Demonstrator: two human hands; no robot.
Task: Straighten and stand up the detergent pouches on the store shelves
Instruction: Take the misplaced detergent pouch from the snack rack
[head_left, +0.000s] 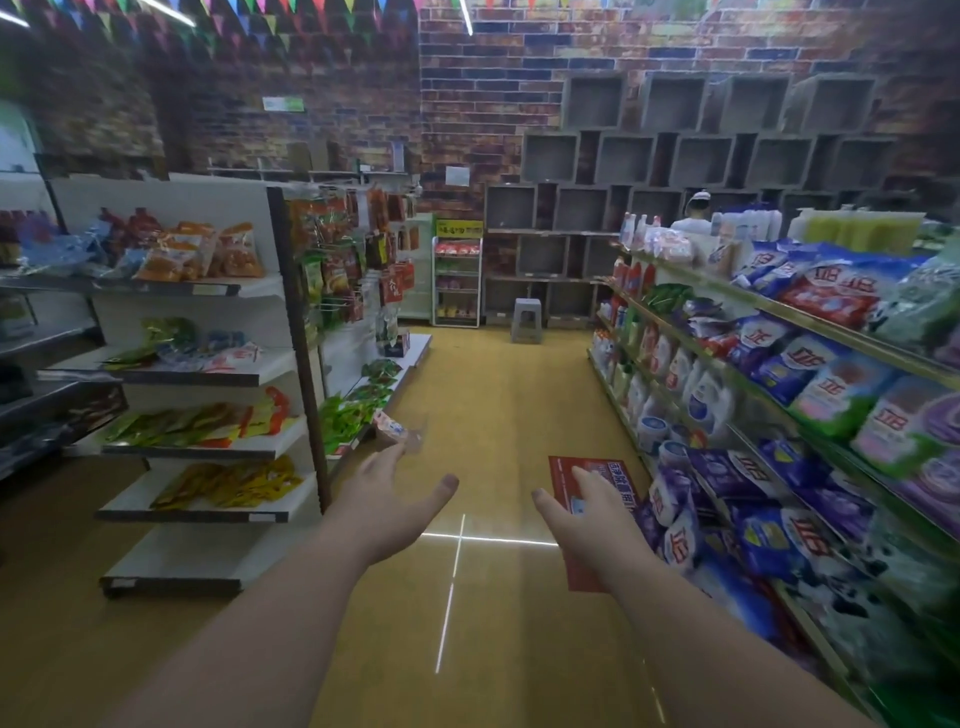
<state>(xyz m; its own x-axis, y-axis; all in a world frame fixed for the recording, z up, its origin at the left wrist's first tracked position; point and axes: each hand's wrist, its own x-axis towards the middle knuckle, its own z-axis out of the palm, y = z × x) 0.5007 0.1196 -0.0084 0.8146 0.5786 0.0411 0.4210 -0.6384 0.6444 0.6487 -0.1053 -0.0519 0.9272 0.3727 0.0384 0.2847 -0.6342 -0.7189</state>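
Note:
Detergent pouches fill the shelves on the right. Blue and white pouches (810, 358) lean on the middle shelf, and purple ones (727, 473) slump lower down. Blue pouches (763, 540) lie tumbled on the bottom shelf. Both my arms reach forward over the aisle. My left hand (387, 499) is open, palm turned inward, holding nothing. My right hand (587, 512) is open too, fingers spread, left of the lower pouches and not touching them. A red sheet (587, 467) lies on the floor behind that hand.
Snack shelves (208, 374) stand on the left, with hanging packets (358, 260) on the end panel. The yellow floor aisle (498, 395) runs ahead to a grey stool (527, 318) and a brick wall. A person in a white cap (693, 210) is behind the right shelves.

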